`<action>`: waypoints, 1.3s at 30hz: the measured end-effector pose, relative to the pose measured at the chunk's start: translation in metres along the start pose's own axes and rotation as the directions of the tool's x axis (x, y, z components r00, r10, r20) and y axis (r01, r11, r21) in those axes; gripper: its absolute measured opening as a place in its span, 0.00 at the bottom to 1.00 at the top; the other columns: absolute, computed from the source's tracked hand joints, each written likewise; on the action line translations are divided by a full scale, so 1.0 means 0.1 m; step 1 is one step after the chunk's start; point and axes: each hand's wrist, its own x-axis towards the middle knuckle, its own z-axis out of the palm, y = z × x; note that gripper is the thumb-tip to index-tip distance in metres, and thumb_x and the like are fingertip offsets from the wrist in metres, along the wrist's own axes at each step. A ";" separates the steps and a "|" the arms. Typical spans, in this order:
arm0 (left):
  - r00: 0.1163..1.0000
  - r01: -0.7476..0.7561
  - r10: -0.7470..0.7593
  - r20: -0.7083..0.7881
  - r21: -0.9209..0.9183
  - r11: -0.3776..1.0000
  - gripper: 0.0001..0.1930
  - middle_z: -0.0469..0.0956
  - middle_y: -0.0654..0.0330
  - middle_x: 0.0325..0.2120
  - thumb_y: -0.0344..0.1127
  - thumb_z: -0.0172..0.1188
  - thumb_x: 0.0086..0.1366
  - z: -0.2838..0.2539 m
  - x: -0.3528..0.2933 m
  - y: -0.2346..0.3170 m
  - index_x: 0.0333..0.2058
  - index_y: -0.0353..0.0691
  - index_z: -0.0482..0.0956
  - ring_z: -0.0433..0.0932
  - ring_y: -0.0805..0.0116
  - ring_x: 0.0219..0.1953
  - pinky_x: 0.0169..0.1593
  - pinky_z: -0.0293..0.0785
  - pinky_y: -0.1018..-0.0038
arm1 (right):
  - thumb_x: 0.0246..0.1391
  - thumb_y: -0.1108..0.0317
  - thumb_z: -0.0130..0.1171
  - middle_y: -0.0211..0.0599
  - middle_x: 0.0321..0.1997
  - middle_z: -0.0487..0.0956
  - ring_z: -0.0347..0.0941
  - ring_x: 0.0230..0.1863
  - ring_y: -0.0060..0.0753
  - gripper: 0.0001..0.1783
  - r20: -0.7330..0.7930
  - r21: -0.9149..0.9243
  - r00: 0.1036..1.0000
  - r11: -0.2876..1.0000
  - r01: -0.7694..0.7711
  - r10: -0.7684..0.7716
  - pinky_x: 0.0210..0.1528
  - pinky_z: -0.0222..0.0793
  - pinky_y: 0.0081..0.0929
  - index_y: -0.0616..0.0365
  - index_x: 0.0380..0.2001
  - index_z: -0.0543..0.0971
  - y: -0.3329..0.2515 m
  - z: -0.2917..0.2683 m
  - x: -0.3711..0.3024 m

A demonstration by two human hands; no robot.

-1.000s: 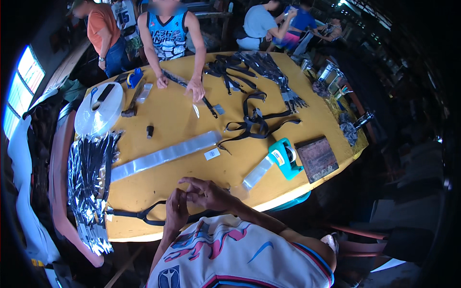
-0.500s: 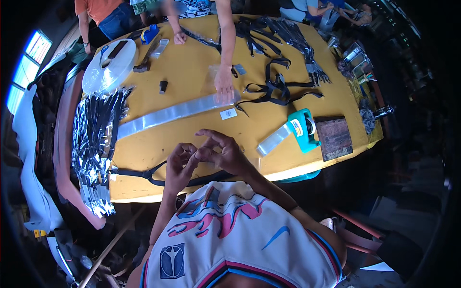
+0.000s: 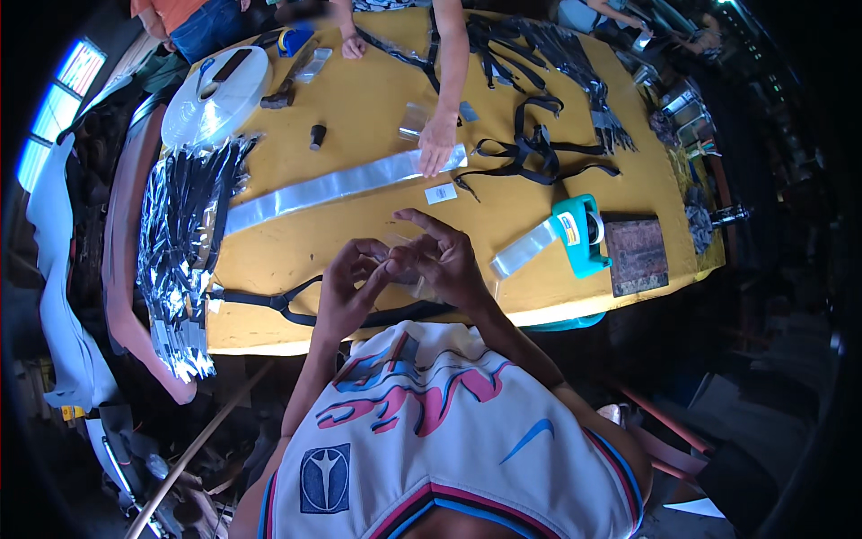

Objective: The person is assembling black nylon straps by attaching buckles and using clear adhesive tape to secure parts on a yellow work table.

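My left hand (image 3: 348,280) and my right hand (image 3: 442,259) meet above the near side of the table, fingertips pinched together. Between them is a thin piece of clear plastic (image 3: 415,286), partly hidden by the fingers; its exact kind cannot be made out. My right index finger is raised. A black strap (image 3: 253,298) with a slider lies along the near table edge, passing below my hands. Beyond them, a small white card (image 3: 441,193) lies beside a long clear plastic sleeve (image 3: 332,189), on whose right end a co-worker's hand (image 3: 437,145) rests.
A teal tape dispenser (image 3: 585,241) and a brown board (image 3: 637,258) sit to the right on the yellow table (image 3: 359,135). Packaged black straps (image 3: 184,242) hang over the left edge, near a large white roll (image 3: 215,99). A black harness (image 3: 534,153) lies farther right.
My view has shifted, so the table appears higher. My hands stay pinched together, and more of the clear plastic shows between them. The co-worker's hand remains at the sleeve's right end.
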 end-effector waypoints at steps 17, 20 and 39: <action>0.993 -0.100 0.116 -0.013 0.425 0.900 0.13 0.82 0.58 0.37 0.24 0.65 0.62 -0.15 -0.09 -0.32 0.46 0.35 0.79 0.82 0.72 0.35 0.42 0.77 0.74 | 0.49 0.83 0.69 0.40 0.37 0.86 0.83 0.41 0.24 0.31 -0.350 -0.251 0.882 0.939 0.237 -0.316 0.48 0.76 0.21 0.65 0.58 0.73 -0.33 -0.65 -0.10; 0.996 -0.075 0.061 0.060 0.278 0.958 0.12 0.82 0.58 0.38 0.25 0.64 0.64 -0.02 -0.13 -0.25 0.46 0.35 0.79 0.81 0.72 0.37 0.44 0.75 0.74 | 0.45 0.84 0.71 0.38 0.33 0.86 0.83 0.39 0.24 0.33 -0.378 -0.291 0.878 0.938 0.186 -0.292 0.46 0.76 0.20 0.65 0.58 0.74 -0.31 -0.65 -0.21; 0.990 -0.135 0.120 0.070 0.292 0.947 0.20 0.84 0.59 0.42 0.31 0.71 0.58 0.28 0.14 0.30 0.49 0.36 0.78 0.81 0.69 0.42 0.49 0.74 0.71 | 0.53 0.68 0.71 0.40 0.39 0.87 0.83 0.42 0.23 0.29 -0.264 -0.190 0.948 0.973 0.128 -0.176 0.50 0.75 0.23 0.66 0.57 0.74 -0.31 -0.02 -0.22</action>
